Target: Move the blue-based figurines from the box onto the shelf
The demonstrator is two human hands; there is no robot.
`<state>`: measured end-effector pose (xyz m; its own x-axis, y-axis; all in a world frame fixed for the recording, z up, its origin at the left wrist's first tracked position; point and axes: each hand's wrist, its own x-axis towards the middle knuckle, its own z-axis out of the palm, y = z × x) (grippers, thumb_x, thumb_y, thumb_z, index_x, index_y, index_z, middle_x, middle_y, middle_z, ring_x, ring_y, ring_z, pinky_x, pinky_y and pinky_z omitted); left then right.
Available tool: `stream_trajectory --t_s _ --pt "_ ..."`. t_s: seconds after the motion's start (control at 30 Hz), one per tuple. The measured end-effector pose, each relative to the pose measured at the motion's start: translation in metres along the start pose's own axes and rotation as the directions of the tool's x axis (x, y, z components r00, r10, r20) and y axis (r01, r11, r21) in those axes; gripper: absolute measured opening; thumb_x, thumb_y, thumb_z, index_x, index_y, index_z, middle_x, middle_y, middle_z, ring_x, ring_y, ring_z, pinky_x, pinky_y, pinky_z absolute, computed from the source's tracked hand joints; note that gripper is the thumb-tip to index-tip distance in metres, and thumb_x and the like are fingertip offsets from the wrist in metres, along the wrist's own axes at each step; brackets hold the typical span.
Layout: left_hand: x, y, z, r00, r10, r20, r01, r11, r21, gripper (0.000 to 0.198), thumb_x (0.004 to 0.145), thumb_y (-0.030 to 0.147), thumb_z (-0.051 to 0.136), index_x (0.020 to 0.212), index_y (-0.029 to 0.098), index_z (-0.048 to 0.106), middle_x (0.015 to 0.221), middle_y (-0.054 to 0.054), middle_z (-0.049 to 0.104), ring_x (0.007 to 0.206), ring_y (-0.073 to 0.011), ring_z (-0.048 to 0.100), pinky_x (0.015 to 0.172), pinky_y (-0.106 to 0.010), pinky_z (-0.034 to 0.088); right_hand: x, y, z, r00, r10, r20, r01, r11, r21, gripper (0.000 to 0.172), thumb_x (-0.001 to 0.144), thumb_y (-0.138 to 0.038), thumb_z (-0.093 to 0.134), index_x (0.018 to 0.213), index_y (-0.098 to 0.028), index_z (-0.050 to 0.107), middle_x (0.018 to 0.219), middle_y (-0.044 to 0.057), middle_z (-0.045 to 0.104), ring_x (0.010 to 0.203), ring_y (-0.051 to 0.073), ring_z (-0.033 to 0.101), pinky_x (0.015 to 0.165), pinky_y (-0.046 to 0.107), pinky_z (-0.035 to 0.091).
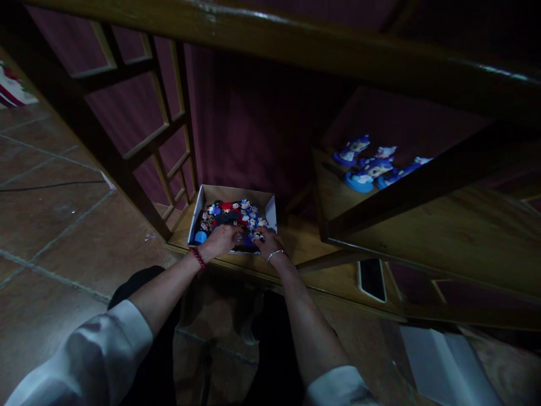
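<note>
A shallow open cardboard box [275, 211] with pale sides sits on the lower wooden shelf, full of small toy figurines [249, 212] in blue, white, red and black. Both my hands reach over its near edge. My left hand [224, 237], with a red bead bracelet at the wrist, has curled fingers low among the figurines; anything in them is hidden. My right hand [267, 242], wearing a silver bracelet, closes its fingertips around a small figurine with a dark blue base [248, 242] at the box's near side.
More blue-and-white figurines [367, 172] stand on a higher shelf [333, 197] at right. A phone [372, 279] lies on the lower shelf. Wooden lattice [164, 121] and a slanting post border the left. A grey-white panel [448, 363] is at lower right; a cable [54, 186] crosses the tiled floor.
</note>
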<state>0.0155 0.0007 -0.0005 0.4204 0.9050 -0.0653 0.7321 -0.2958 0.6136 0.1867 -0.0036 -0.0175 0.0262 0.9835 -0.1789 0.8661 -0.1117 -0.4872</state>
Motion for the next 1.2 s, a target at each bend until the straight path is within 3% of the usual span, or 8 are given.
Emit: stream_trajectory --t_s 0.2,0.57,0.73,0.9,1.2 --pt "-0.008 -0.013 -0.022 0.999 -0.046 -0.022 0.046 0.999 -0.013 0.029 0.076 0.02 0.041 0.093 0.019 0.064 0.076 -0.003 0.065 0.07 -0.0141 0.057 0.067 -0.02 0.041 0.001 0.0 0.0 1.0 -0.017 0.009 0.017 1.0 -0.019 0.025 0.068 -0.024 0.056 0.093 -0.027 0.059 0.084 0.0 0.06 0.075 0.015 0.055 0.07 0.025 0.041" --pt "-0.021 -0.057 -0.049 0.988 -0.148 0.047 0.144 0.986 0.088 0.027 0.071 0.016 0.044 0.088 0.019 0.065 0.087 -0.003 0.066 0.078 -0.0145 0.059 0.071 -0.02 0.042 0.001 -0.003 -0.001 1.0 -0.026 0.016 0.027 1.0 -0.004 0.025 0.069 -0.022 0.055 0.093 -0.026 0.059 0.086 0.0 0.061 0.075 0.014 0.056 0.071 0.025 0.041" --pt "-0.024 -0.065 -0.048 0.989 -0.103 0.104 0.081 0.978 0.194 0.029 0.068 0.01 0.043 0.084 0.019 0.065 0.085 -0.004 0.066 0.08 -0.0142 0.058 0.074 -0.02 0.041 0.0 -0.006 -0.001 1.0 -0.028 -0.001 0.028 0.999 -0.021 0.025 0.069 -0.022 0.054 0.094 -0.023 0.058 0.09 0.003 0.061 0.077 0.015 0.055 0.073 0.026 0.041" --pt "-0.023 -0.062 -0.046 0.981 -0.107 0.159 0.054 0.951 0.305 0.03 0.067 0.006 0.044 0.086 0.018 0.064 0.09 -0.006 0.064 0.086 -0.0152 0.056 0.076 -0.022 0.04 0.0 -0.006 0.001 1.0 -0.031 0.002 0.031 0.999 -0.018 0.025 0.069 -0.021 0.054 0.094 -0.023 0.058 0.089 0.002 0.061 0.076 0.014 0.054 0.071 0.025 0.041" --pt "-0.024 -0.037 -0.056 0.951 -0.181 0.251 0.04 0.876 0.481 0.031 0.069 0.002 0.04 0.087 0.013 0.062 0.092 -0.012 0.061 0.082 -0.0174 0.058 0.069 -0.026 0.043 0.0 -0.007 0.0 1.0 -0.025 0.013 0.025 1.0 0.0 0.026 0.069 -0.02 0.054 0.094 -0.023 0.057 0.09 0.001 0.061 0.078 0.013 0.055 0.071 0.024 0.041"
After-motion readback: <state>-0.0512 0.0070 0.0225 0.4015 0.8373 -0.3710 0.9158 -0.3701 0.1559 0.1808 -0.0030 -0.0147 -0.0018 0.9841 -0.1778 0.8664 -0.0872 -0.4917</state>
